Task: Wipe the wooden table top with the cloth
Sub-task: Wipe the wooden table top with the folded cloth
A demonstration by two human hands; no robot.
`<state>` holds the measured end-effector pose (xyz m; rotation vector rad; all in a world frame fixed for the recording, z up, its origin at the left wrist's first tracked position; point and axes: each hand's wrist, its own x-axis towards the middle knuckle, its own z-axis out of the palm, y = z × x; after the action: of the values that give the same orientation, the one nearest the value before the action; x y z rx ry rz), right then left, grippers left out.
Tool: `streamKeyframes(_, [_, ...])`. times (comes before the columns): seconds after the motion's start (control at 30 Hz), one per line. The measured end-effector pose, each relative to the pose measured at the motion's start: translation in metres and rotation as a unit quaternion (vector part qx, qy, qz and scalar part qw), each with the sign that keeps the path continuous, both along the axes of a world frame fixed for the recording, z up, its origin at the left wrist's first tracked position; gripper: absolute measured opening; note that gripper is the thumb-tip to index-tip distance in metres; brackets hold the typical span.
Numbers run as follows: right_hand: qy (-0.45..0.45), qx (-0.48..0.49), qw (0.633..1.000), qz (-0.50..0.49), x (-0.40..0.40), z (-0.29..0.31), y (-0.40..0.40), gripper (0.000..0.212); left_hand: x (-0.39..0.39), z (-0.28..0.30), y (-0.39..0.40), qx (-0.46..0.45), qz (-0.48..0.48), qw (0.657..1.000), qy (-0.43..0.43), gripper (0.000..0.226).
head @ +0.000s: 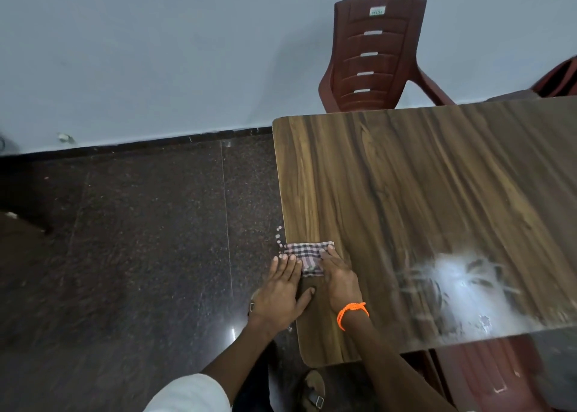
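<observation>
1. Right hand (338, 275) laid flat, fingers spread only slightly, palm down on the brown wood-grain table top (437, 211); fingertips pressing the right part of the folded checked pink-and-white cloth (307, 257). Orange braided band (351, 313) around its wrist.
2. Left hand (281, 290) just beside it, open and flat, fingers together, hanging over the table's left edge; fingertips touching the cloth's left end, thumb reaching onto the wood toward the right hand.
3. Cloth lying at the table's left edge, directly ahead of both hands, pinned between fingertips and wood.
4. To the right of the right hand, well apart: a white powdery smear (452, 282) streaked across the wood.
5. Small white specks (278, 238) just beyond the left fingertips, by the table edge.
6. Far ahead: maroon plastic chair (371, 55) against the pale wall.
7. Below the left hand: dark speckled stone floor (140, 240).
</observation>
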<state>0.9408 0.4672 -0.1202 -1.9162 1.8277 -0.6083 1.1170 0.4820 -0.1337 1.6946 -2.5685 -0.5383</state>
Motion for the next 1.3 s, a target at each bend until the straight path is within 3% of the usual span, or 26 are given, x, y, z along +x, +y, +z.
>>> streamKeyframes(0.33, [0.061,0.038,0.997,0.0,-0.001,0.018,0.117,0.038,-0.004,0.022,0.098,0.084,-0.057,0.993,-0.057,0.067])
streamKeyframes(0.6, [0.088,0.011,0.995,-0.049,0.012,0.014,0.18,0.04,0.007,0.024,0.15,0.102,-0.087,0.991,-0.021,0.065])
streamKeyframes(0.7, [0.093,0.023,0.993,-0.067,0.019,0.013,0.196,0.033,0.009,0.032,0.151,0.114,-0.021,0.989,0.09,0.054])
streamKeyframes(0.8, [0.058,0.03,0.989,-0.132,0.028,0.02,0.207,0.021,0.008,0.04,0.145,0.099,0.173,0.961,0.193,0.033])
streamKeyframes(0.87, [-0.014,0.012,0.962,-0.271,0.033,0.024,0.211,0.008,0.005,0.042,0.131,0.162,0.304,0.918,0.198,0.04])
streamKeyframes(0.9, [-0.062,0.01,0.928,-0.368,0.033,0.026,0.211,0.007,0.003,0.04,0.122,0.225,0.348,0.89,0.192,0.043])
streamKeyframes(0.97, [-0.15,0.054,0.837,-0.523,0.032,0.027,0.205,0.024,0.002,0.031,0.105,0.339,0.4,0.819,0.233,0.045])
streamKeyframes(1.03, [-0.211,0.146,0.78,-0.57,0.03,0.023,0.196,0.034,0.003,0.028,0.094,0.394,0.419,0.766,0.288,0.042])
streamKeyframes(1.13, [-0.32,0.184,0.731,-0.575,0.031,0.018,0.188,0.031,0.006,0.022,0.091,0.406,0.404,0.762,0.303,0.043])
streamKeyframes(1.3, [-0.319,0.214,0.74,-0.552,0.029,0.016,0.198,0.035,0.011,0.019,0.102,0.38,0.358,0.809,0.27,0.03])
